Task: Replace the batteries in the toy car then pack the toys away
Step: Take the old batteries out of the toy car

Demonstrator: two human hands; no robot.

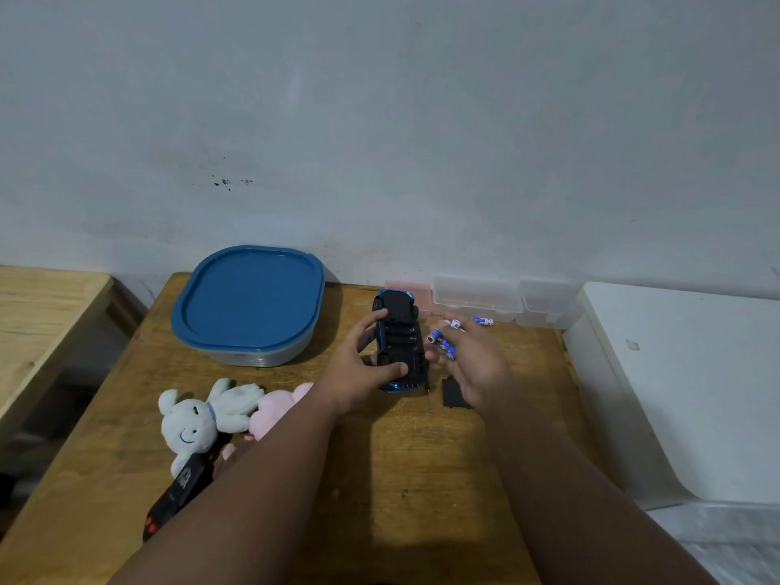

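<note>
Left hand [358, 369] grips upturned blue plastic toy car [399, 344] at wooden table [380, 479] centre, compartment open. Right hand [468, 365] fingers curl round small blue-white batteries [443, 344] beside it. Best: steady car, match polarity, seat one by one.

It looks like a room in a home. A small wooden tabletop [380, 479] stands against a scuffed, pale painted wall [380, 120], carrying plush toys [202, 415], a blue-lidded food container [249, 297] and clear plastic storage boxes [477, 297]. A second wooden table [42, 314] sits alongside, with white furniture [675, 373] opposite.
</note>
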